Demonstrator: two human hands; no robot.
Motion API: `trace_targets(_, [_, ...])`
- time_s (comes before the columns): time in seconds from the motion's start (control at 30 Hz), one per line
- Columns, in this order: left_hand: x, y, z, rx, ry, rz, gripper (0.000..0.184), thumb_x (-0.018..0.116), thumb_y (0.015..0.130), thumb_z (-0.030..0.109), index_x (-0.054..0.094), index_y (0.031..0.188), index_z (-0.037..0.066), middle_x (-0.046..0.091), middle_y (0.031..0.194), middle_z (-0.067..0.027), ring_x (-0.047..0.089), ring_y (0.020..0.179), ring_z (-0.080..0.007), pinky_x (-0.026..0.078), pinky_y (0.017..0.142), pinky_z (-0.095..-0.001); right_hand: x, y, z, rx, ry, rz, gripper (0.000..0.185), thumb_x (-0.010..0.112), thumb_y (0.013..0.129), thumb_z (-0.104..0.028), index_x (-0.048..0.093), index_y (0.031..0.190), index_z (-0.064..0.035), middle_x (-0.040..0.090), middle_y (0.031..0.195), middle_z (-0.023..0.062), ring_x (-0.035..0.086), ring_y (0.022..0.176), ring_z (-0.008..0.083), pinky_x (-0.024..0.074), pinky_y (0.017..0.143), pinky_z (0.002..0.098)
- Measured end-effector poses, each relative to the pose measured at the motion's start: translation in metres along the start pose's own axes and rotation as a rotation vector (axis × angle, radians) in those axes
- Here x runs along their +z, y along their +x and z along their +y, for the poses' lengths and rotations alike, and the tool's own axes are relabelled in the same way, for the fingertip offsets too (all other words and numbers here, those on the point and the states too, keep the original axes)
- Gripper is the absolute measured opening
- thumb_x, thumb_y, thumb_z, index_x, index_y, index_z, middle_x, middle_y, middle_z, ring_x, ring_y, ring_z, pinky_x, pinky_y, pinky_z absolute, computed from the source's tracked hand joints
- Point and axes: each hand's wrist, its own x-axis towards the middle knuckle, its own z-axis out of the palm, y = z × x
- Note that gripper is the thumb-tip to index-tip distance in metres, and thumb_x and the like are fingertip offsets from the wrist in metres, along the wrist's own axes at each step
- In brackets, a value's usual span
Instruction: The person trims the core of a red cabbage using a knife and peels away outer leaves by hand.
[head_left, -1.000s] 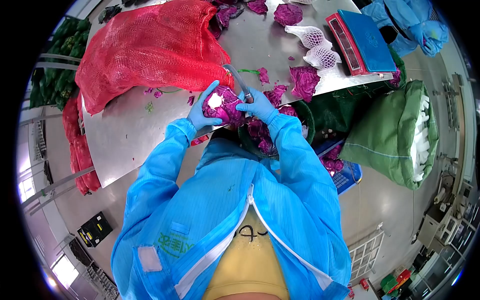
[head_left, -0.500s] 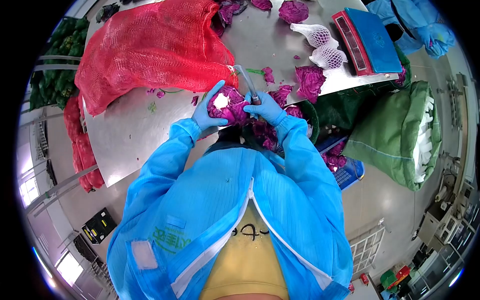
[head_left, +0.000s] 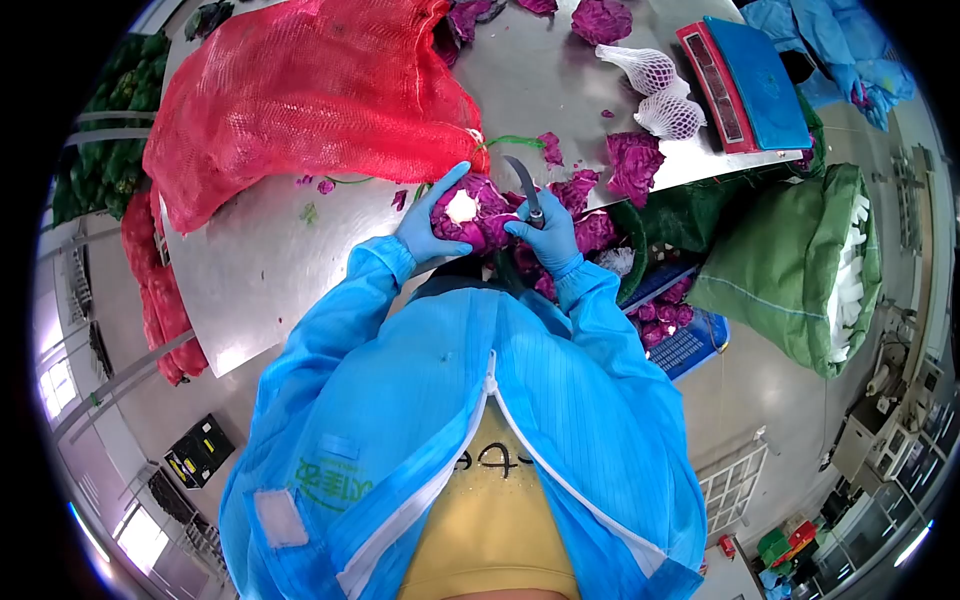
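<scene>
A purple cabbage point(head_left: 485, 225) with a pale cut stem end facing up sits in my left hand point(head_left: 425, 222), whose gloved fingers and thumb wrap its left side. My right hand point(head_left: 552, 237), also in a blue glove, grips a curved knife point(head_left: 525, 183) by its dark handle, the blade pointing up and away from me. Its thumb and fingertips touch the cabbage's right side, at the outer leaves. Below and to the right, loose purple leaves point(head_left: 596, 232) lie at a dark green rim, partly hidden by my right hand.
A full red mesh sack point(head_left: 310, 105) lies on the metal table point(head_left: 265, 255). Cabbage leaves point(head_left: 635, 168), white foam nets point(head_left: 670, 115) and a red-and-blue scale-like box point(head_left: 750, 85) are farther right. A blue crate point(head_left: 690, 350) and green sack point(head_left: 785, 270) stand beside me. Another person's blue sleeve point(head_left: 835, 40) shows top right.
The knife blade has turned more upright and away from the cabbage. Both hands and the cabbage have shifted slightly right in view, along with the table items.
</scene>
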Motion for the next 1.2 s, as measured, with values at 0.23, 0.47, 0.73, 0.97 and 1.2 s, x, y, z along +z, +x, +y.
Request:
trace_targets(0.23, [0.0,0.002,-0.005,-0.006,-0.112,-0.007,0.113,0.083,0.052,-0.001,0.027,0.148,0.018,0.037,0.143,-0.0143,0.04,0.13,-0.0275,0.033,0.112,-0.0383,0.008,-0.01,-0.012,-0.086,-0.228,0.153,0.029,0.081,0.069,-0.015,0.056,0.079,-0.0037,0.047,0.074,0.0057,0.047,0.066,0.0192,0.0404,0.06,0.0321])
trace_targets(0.47, [0.006,0.0,-0.004,0.001,-0.053,0.047,0.112,0.084,0.052,0.001,0.028,0.147,0.018,0.038,0.143,-0.0141,0.041,0.13,-0.0274,0.033,0.112,-0.037,-0.002,-0.027,-0.041,-0.18,-0.499,0.139,0.03,0.08,0.068,-0.016,0.056,0.082,-0.0041,0.049,0.075,0.0084,0.051,0.066,0.0256,0.0433,0.058,0.0351])
trace_targets(0.73, [0.02,0.003,-0.018,0.016,-0.057,0.205,0.111,0.087,0.055,0.011,0.026,0.148,0.019,0.043,0.139,-0.0155,0.044,0.127,-0.0294,0.037,0.108,-0.0375,-0.026,-0.054,-0.057,0.087,-0.61,0.392,0.036,0.079,0.071,-0.019,0.058,0.096,-0.0031,0.054,0.09,0.0117,0.059,0.077,0.0263,0.0494,0.067,0.0349])
trace_targets(0.97, [0.026,0.003,-0.017,0.025,0.015,0.223,0.113,0.088,0.055,0.012,0.025,0.148,0.018,0.043,0.138,-0.0158,0.045,0.126,-0.0288,0.039,0.107,-0.0371,0.012,-0.013,-0.059,-0.137,-0.604,0.176,0.064,0.082,0.065,-0.039,0.058,0.113,-0.0029,0.058,0.102,0.0142,0.06,0.092,0.0288,0.0493,0.08,0.035])
trace_targets(1.2, [0.027,0.005,-0.014,0.01,0.016,0.242,0.112,0.088,0.055,0.009,0.025,0.148,0.018,0.043,0.138,-0.0155,0.046,0.125,-0.0279,0.041,0.105,-0.0381,0.004,0.01,-0.038,-0.158,-0.366,0.031,0.049,0.077,0.074,-0.03,0.06,0.112,-0.005,0.06,0.095,0.014,0.062,0.086,0.0295,0.0499,0.074,0.0367])
